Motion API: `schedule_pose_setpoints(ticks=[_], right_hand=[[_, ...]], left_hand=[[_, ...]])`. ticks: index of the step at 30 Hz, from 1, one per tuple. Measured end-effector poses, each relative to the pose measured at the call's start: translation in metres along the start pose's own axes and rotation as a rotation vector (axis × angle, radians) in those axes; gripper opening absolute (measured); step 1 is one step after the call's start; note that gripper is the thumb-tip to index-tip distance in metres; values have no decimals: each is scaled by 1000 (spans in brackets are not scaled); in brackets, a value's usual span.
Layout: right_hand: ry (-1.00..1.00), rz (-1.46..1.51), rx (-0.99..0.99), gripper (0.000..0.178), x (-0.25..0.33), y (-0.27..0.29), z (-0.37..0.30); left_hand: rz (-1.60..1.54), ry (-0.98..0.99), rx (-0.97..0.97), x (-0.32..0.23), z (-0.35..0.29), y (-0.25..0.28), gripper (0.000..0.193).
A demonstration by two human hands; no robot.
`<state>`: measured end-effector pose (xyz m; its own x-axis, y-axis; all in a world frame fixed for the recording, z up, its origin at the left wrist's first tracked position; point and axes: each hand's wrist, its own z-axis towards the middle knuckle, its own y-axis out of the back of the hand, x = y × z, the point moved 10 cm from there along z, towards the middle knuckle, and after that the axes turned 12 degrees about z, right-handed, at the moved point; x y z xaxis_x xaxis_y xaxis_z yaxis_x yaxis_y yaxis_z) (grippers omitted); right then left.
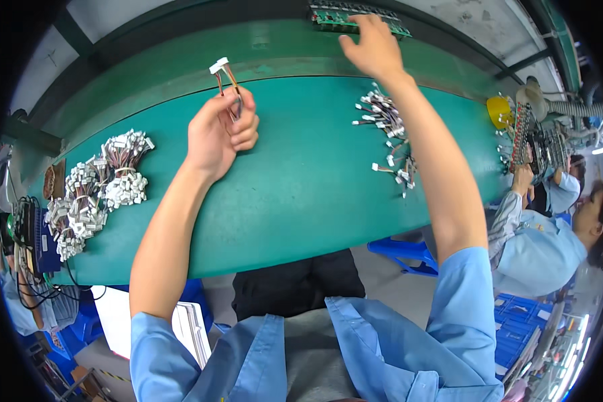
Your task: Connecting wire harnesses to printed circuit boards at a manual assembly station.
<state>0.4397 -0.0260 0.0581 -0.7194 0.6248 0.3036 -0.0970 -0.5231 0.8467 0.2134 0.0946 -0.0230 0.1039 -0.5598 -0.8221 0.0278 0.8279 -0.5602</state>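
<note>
My left hand [222, 130] is raised over the green mat, closed around a small wire cable [229, 74]. White plug connectors top its coloured wires, poking up above my fingers. At the far side, my right hand [375, 50] reaches onto a row of green circuit boards [335, 22]. Its thumb stands apart from the fingers, whose tips overlap the boards; whether they press on them I cannot tell. Beneath my right forearm lies a loose pile of similar cables [382, 114] with white plugs, partly covered by the arm.
Bundled cables with white connectors [124, 167] are heaped on the left of the green table [295, 194]. A yellow container [499, 112] and stacked boards [539, 144] stand at the right end, where co-workers [543, 248] sit. A blue stool [405, 251] is below the near edge.
</note>
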Motion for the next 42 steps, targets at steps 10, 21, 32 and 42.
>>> schedule_pose_setpoints(ticks=[10,21,32,42], right_hand=[[519,-342,-103,35,-15,-53,48],[806,-326,-35,19,67,-14,46],[968,-76,204,21,120,9,0],[1122,-148,73,17,182,24,-121]], left_hand=[[102,-19,-102,-3,2,11,26],[83,-51,-200,-10,2,25,25],[-111,-322,-371,-41,-7,61,25],[-27,-540,-602,-78,-31,101,23]])
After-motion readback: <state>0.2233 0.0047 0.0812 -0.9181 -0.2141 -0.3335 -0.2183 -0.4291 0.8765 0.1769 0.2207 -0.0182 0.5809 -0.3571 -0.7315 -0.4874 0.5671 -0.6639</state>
